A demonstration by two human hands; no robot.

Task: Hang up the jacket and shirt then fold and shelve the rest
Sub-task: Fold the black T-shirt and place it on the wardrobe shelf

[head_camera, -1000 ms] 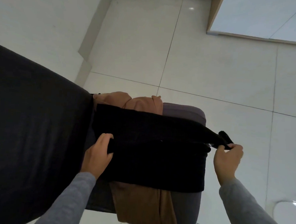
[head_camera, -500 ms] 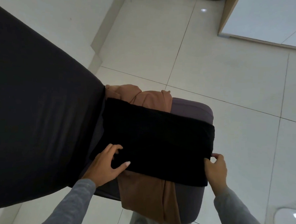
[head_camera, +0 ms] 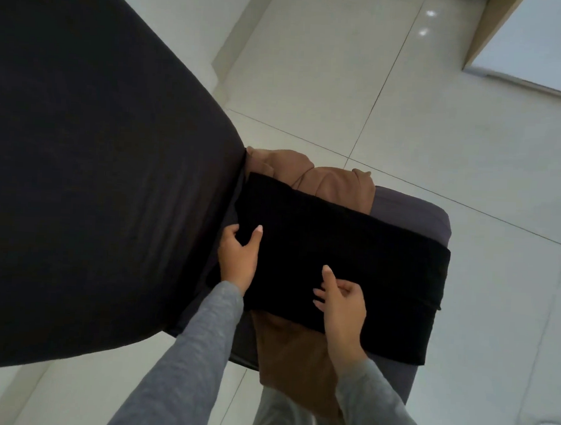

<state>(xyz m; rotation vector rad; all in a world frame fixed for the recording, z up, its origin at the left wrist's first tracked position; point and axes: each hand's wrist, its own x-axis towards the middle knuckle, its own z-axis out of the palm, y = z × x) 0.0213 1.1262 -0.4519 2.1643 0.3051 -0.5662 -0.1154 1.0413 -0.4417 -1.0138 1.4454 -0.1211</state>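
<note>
- Black garment, seen from the head view, lay folded into a flat rectangle across the grey chair seat, on top of a brown garment that was not yet folded.
- The left hand pinched the black piece's left end between thumb and fingers; the right hand rested loosely open near its front edge, gripping nothing.
- Folding seemed about midway, with the brown piece and the shelving left.
- No hanger, shelf or other container showed.
</note>
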